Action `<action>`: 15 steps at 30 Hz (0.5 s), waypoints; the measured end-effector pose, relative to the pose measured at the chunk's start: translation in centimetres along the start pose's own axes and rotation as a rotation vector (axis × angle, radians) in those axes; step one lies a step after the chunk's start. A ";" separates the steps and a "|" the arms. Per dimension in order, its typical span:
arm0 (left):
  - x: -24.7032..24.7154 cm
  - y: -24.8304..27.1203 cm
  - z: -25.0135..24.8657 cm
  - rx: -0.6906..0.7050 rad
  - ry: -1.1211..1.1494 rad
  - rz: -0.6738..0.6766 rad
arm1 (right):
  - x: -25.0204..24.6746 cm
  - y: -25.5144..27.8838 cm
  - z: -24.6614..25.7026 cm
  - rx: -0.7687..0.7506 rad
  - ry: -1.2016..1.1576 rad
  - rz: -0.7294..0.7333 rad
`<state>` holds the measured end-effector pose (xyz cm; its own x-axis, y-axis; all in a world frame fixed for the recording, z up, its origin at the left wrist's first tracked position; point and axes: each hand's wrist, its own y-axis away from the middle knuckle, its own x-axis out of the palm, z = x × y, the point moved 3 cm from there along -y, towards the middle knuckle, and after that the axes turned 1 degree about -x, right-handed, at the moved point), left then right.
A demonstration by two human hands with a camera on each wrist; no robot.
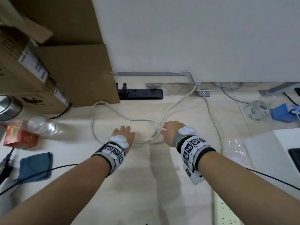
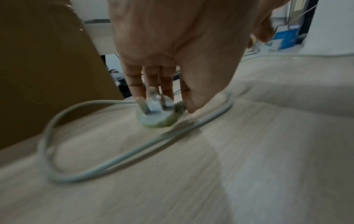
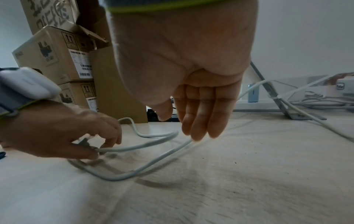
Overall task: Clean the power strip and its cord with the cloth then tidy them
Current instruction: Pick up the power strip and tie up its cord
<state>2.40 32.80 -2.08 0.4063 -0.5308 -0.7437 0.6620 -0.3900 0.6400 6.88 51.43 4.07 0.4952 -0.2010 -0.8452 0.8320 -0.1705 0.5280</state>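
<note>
Crowding the floor's left: cardboard boxes (image 1: 53,65), bottle (image 1: 42,125), blue cloth (image 1: 34,166). Lying looped mid-floor: cord (image 1: 123,117). Pinching its plug (image 2: 156,115): left hand (image 1: 124,135). Hovering with relaxed, empty fingers: right hand (image 1: 170,132). Sitting bottom right: power strip (image 1: 224,211).

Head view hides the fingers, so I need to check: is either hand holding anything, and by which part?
The left hand pinches the round pale-green plug at the end of the pale cord, by its rim. The right hand holds nothing; fingers hang straight.
</note>
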 end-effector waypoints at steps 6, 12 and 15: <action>2.5 0.0 4.0 -0.025 0.035 -0.097 | 0.6 2.8 2.0 0.085 0.006 -0.010; 3.2 1.7 4.3 0.095 0.085 -0.031 | 1.3 4.8 4.0 0.107 -0.002 0.010; 4.0 2.6 4.7 0.070 0.174 0.079 | 1.3 5.8 4.9 0.104 -0.024 0.016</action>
<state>2.80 26.15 -2.47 0.5616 -0.4264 -0.7091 0.5812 -0.4067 0.7048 11.17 45.47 6.44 0.5012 -0.2272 -0.8350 0.7928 -0.2662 0.5483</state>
